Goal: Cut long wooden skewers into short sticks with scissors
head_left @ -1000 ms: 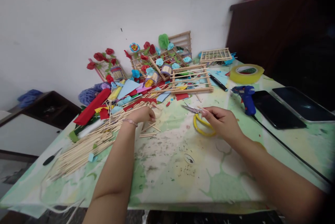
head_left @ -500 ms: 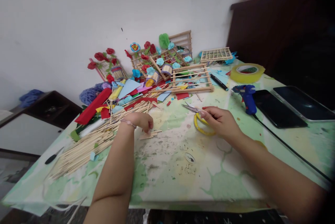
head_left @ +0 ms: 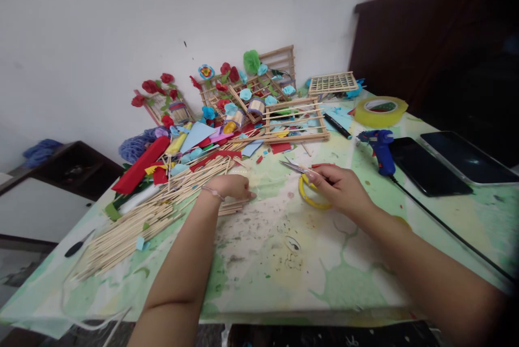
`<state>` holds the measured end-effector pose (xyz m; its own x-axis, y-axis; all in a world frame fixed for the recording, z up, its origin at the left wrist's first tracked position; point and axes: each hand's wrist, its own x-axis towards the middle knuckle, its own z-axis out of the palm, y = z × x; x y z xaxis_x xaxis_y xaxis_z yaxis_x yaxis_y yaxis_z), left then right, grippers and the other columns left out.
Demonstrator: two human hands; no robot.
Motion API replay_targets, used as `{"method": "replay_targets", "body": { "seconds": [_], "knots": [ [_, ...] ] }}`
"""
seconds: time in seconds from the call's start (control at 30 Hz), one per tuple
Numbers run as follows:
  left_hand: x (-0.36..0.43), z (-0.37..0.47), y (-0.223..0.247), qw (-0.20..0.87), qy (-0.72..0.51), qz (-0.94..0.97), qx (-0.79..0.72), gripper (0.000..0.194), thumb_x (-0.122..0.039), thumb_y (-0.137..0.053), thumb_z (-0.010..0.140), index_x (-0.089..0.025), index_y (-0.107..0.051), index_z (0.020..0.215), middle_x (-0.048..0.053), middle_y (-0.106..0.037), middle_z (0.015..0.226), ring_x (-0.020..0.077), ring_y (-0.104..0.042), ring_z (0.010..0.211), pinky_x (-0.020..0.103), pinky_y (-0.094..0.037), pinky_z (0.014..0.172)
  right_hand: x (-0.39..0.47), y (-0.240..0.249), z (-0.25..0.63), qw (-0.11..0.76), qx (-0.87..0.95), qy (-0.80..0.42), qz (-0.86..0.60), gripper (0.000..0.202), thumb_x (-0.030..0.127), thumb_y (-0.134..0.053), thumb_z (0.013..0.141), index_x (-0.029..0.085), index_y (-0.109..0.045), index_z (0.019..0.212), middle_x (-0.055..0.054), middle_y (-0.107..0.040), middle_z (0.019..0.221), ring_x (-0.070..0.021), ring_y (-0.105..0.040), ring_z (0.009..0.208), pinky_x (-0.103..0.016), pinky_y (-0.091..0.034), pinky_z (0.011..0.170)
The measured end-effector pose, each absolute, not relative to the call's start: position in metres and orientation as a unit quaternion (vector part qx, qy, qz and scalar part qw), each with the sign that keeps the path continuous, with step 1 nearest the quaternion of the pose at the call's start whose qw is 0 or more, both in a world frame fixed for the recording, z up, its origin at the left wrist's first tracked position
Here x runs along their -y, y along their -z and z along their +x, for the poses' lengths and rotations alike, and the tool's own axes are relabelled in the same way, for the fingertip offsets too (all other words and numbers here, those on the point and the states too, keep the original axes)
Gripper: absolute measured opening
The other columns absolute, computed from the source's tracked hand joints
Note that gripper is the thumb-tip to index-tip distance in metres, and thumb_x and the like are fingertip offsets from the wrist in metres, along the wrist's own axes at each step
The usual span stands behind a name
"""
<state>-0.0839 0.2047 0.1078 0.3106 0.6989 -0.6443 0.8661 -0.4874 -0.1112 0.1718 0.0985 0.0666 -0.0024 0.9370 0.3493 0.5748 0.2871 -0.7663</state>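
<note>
One mover: left hand (head_left: pixel 232 187) slid right by the short sticks (head_left: pixel 233 208), so they seem the focus. Fingers curled, can't tell if holding any; right hand (head_left: pixel 340 188) still pinches scissors (head_left: pixel 301 169).

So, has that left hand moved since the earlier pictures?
Yes: the left hand has moved to the right, closer to the blue glue gun, which lies still.

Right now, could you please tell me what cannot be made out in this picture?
All in the head view:
Left hand: its back hides whether it grips anything.
Short sticks: partly hidden by the left hand.
Scissors: partly hidden by the right hand.
Black marker: its markings are too small to read.
</note>
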Motion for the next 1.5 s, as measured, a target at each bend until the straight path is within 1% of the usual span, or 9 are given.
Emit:
{"method": "replay_targets", "body": {
  "seconds": [0.2, 0.4, 0.53, 0.77, 0.87, 1.07, 1.23, 1.37, 1.5],
  "knots": [
    [-0.205, -0.086, -0.108, 0.125, 0.332, 0.801, -0.482, 0.049, -0.057, -0.044, 0.074, -0.018, -0.061, 0.099, 0.009, -0.064, 0.100, 0.0199, -0.056, 0.079, 0.028, -0.041, 0.064, -0.098, -0.068, 0.172, 0.420, 0.692, -0.200, -0.551, 0.045, 0.055, -0.042, 0.086, 0.017, -0.054, 0.064, 0.000, -0.046, 0.059, -0.0100, -0.038, 0.053, -0.024, -0.025, 0.048],
    [-0.205, -0.090, -0.112, 0.145, 0.352, 0.800, -0.463, 0.037, -0.044, -0.050, 0.072, -0.018, -0.062, 0.095, 0.007, -0.065, 0.094, 0.0183, -0.056, 0.076, 0.025, -0.040, 0.060, -0.097, -0.070, 0.171, 0.418, 0.698, -0.187, -0.551, 0.045, 0.054, -0.042, 0.087, 0.017, -0.053, 0.064, 0.002, -0.038, 0.055, -0.0091, -0.035, 0.051, -0.024, -0.023, 0.047],
    [-0.207, -0.094, -0.113, 0.161, 0.368, 0.792, -0.460, 0.034, -0.036, -0.054, 0.067, -0.018, -0.063, 0.094, 0.006, -0.066, 0.090, 0.0187, -0.056, 0.075, 0.025, -0.041, 0.058, -0.097, -0.070, 0.171, 0.416, 0.698, -0.187, -0.552, 0.045, 0.054, -0.042, 0.087, 0.017, -0.053, 0.064, 0.002, -0.040, 0.055, -0.0095, -0.036, 0.051, -0.024, -0.024, 0.048],
    [-0.210, -0.099, -0.113, 0.169, 0.362, 0.788, -0.469, 0.036, -0.040, -0.052, 0.067, -0.019, -0.062, 0.095, 0.007, -0.066, 0.095, 0.0206, -0.058, 0.079, 0.027, -0.042, 0.062, -0.097, -0.068, 0.172, 0.415, 0.699, -0.183, -0.553, 0.046, 0.054, -0.040, 0.088, 0.017, -0.057, 0.067, -0.001, -0.052, 0.063, -0.0110, -0.042, 0.055, -0.025, -0.027, 0.049],
    [-0.209, -0.099, -0.115, 0.175, 0.358, 0.784, -0.475, 0.034, -0.035, -0.048, 0.068, -0.020, -0.062, 0.095, 0.006, -0.066, 0.095, 0.0196, -0.059, 0.078, 0.026, -0.041, 0.061, -0.097, -0.068, 0.172, 0.413, 0.701, -0.178, -0.554, 0.046, 0.054, -0.040, 0.088, 0.017, -0.056, 0.067, -0.001, -0.052, 0.062, -0.0109, -0.042, 0.055, -0.025, -0.027, 0.049],
    [-0.206, -0.097, -0.119, 0.180, 0.356, 0.787, -0.471, 0.032, -0.039, -0.043, 0.072, -0.018, -0.063, 0.084, 0.007, -0.067, 0.089, 0.0190, -0.058, 0.074, 0.027, -0.040, 0.061, -0.096, -0.070, 0.171, 0.418, 0.702, -0.171, -0.551, 0.051, 0.058, -0.037, 0.087, 0.017, -0.059, 0.068, -0.002, -0.054, 0.061, -0.0122, -0.045, 0.056, -0.025, -0.030, 0.050],
    [-0.205, -0.096, -0.123, 0.180, 0.341, 0.792, -0.473, 0.035, -0.032, -0.045, 0.070, -0.018, -0.062, 0.096, 0.007, -0.066, 0.097, 0.0191, -0.058, 0.081, 0.025, -0.041, 0.062, -0.096, -0.071, 0.171, 0.416, 0.703, -0.170, -0.552, 0.052, 0.060, -0.037, 0.087, 0.017, -0.060, 0.068, -0.003, -0.056, 0.061, -0.0136, -0.048, 0.058, -0.025, -0.031, 0.051],
    [-0.201, -0.093, -0.128, 0.179, 0.325, 0.805, -0.462, 0.036, -0.029, -0.046, 0.070, -0.022, -0.061, 0.102, 0.004, -0.065, 0.104, 0.0187, -0.056, 0.089, 0.023, -0.042, 0.068, -0.096, -0.072, 0.172, 0.410, 0.706, -0.172, -0.551, 0.051, 0.060, -0.035, 0.087, 0.018, -0.060, 0.071, -0.003, -0.055, 0.062, -0.0130, -0.046, 0.056, -0.025, -0.030, 0.050],
    [-0.195, -0.086, -0.128, 0.159, 0.330, 0.805, -0.467, 0.036, -0.029, -0.047, 0.068, -0.019, -0.062, 0.100, 0.006, -0.065, 0.100, 0.0192, -0.056, 0.084, 0.025, -0.042, 0.067, -0.096, -0.072, 0.171, 0.408, 0.711, -0.171, -0.547, 0.050, 0.059, -0.036, 0.088, 0.018, -0.057, 0.068, -0.003, -0.053, 0.061, -0.0128, -0.045, 0.056, -0.025, -0.030, 0.051]
  ]
}}
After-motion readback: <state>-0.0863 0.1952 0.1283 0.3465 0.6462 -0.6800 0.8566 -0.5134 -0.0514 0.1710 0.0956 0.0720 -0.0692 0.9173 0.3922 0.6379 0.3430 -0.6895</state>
